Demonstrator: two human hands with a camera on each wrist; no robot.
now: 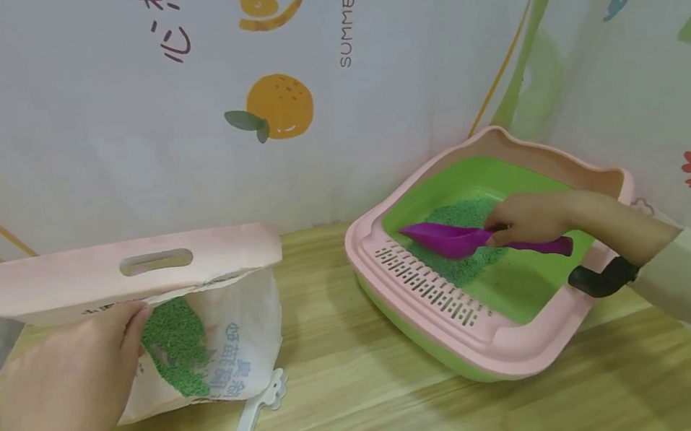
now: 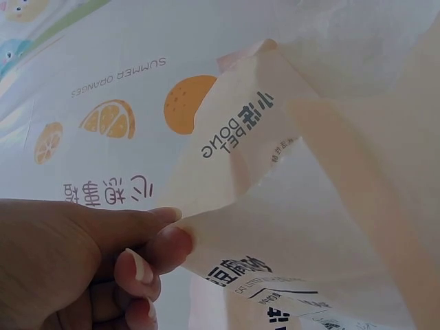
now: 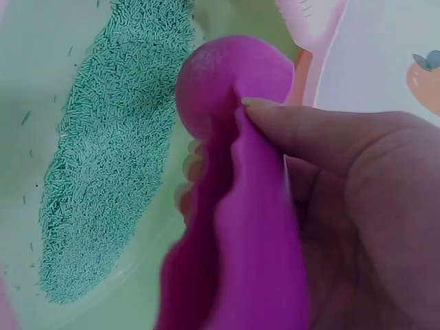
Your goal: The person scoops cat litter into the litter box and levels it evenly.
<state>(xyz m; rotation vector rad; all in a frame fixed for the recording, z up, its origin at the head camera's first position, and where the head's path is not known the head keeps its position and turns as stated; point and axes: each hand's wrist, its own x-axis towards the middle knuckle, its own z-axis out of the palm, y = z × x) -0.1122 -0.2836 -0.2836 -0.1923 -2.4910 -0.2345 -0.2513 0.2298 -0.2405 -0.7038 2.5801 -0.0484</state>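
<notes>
My left hand [image 1: 72, 382] pinches the edge of an opened cat litter bag [image 1: 243, 331] between thumb and fingers. Green litter pellets [image 1: 175, 343] show inside the bag, and a pink panel [image 1: 222, 250] with a handle slot runs along its far side. In the left wrist view, printed text covers the bag [image 2: 234, 151]. My right hand [image 1: 532, 220] grips the handle of a purple scoop [image 1: 447, 238] above the litter box [image 1: 494, 349], which is green with a pink rim. Green pellets [image 3: 117, 158] lie heaped on the box floor. What the scoop holds is hidden.
A pale slotted tool [image 1: 256, 409] with a paw-shaped end lies on the wooden table [image 1: 332, 363], beside the bag. Behind stands a printed curtain [image 1: 288, 179] with oranges on it. A perforated pink ledge [image 1: 423, 282] spans the box's near left side.
</notes>
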